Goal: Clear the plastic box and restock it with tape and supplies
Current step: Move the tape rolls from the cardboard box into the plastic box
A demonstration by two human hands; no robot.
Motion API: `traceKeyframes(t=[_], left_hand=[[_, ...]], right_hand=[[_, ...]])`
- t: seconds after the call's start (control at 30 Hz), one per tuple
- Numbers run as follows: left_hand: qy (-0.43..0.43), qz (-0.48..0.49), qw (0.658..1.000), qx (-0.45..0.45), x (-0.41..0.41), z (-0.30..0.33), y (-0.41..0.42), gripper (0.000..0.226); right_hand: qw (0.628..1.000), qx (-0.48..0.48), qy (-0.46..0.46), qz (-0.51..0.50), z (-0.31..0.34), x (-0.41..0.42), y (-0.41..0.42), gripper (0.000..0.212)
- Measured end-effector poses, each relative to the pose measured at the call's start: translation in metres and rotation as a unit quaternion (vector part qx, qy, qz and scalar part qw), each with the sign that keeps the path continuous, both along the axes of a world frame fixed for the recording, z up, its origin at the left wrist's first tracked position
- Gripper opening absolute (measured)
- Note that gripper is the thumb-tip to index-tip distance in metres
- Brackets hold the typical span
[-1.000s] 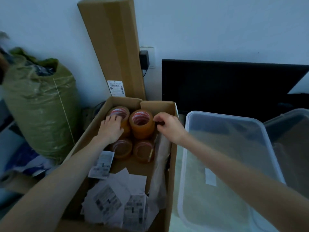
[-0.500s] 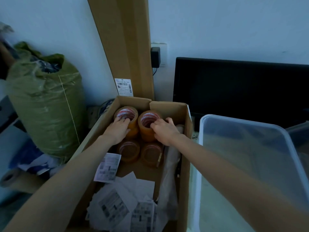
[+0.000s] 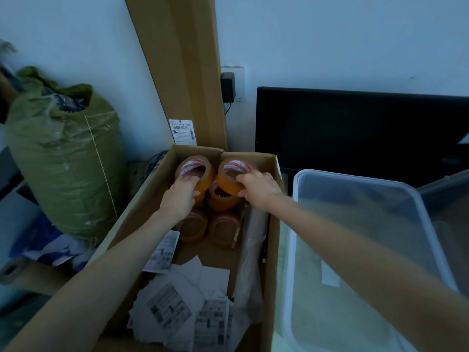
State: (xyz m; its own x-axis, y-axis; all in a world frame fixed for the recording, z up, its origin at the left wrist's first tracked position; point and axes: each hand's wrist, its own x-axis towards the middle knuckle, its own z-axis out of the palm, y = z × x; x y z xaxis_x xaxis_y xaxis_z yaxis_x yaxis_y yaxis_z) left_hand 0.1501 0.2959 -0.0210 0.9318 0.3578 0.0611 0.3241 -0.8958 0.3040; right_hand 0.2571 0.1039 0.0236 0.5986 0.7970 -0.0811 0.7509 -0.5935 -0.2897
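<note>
Gripping a tape roll (image 3: 195, 171) at frame centre, the left hand (image 3: 179, 196) curls its fingers into the core; the right hand (image 3: 256, 188) pinches a second tape roll (image 3: 232, 175) just beside it, tilted. Both sit in the cardboard box (image 3: 272, 224) above more rolls (image 3: 223, 229) and paper labels (image 3: 172, 306). The plastic box (image 3: 355, 184) stands at right

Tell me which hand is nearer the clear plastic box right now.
Right. The right hand grips a tape roll at the cardboard box's right side, next to the plastic box. The left hand grips another tape roll farther left.
</note>
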Motion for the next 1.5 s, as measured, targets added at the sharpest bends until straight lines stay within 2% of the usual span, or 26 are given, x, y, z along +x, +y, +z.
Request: traceKeyframes(t=[0.23, 0.5, 0.6, 0.7, 0.87, 1.07, 1.3, 1.5], left_hand=[[-0.116, -0.079, 0.990, -0.014, -0.008, 0.029, -0.047, 0.026], [-0.198, -0.084, 0.977, -0.011, -0.017, 0.047, -0.112, 0.037], [-0.207, -0.088, 0.974, -0.006, -0.021, 0.043, -0.125, 0.036], [-0.205, -0.091, 0.974, 0.003, -0.025, 0.036, -0.135, 0.033], [-0.183, -0.119, 0.975, 0.050, -0.024, 0.026, -0.136, 0.032], [-0.160, -0.131, 0.976, 0.067, -0.017, 0.021, -0.136, 0.033], [-0.150, -0.138, 0.977, 0.060, -0.007, 0.014, -0.135, 0.033], [-0.147, -0.138, 0.978, 0.061, -0.001, 0.013, -0.136, 0.035]], right_hand=[[0.999, 0.046, 0.005, -0.026, 0.035, -0.013, -0.063, 0.027], [0.990, 0.111, -0.034, -0.080, 0.049, -0.039, -0.132, 0.003], [0.987, 0.113, -0.052, -0.098, 0.046, -0.045, -0.153, 0.014], [0.987, 0.090, -0.059, -0.120, 0.036, -0.045, -0.171, 0.003], [0.989, 0.023, -0.031, -0.145, 0.002, -0.030, -0.185, 0.008], [0.991, -0.065, -0.005, -0.120, -0.061, 0.004, -0.179, 0.034], [0.988, -0.136, -0.020, -0.067, -0.114, 0.025, -0.171, 0.049], [0.985, -0.159, -0.047, -0.042, -0.142, 0.032, -0.168, 0.038]])
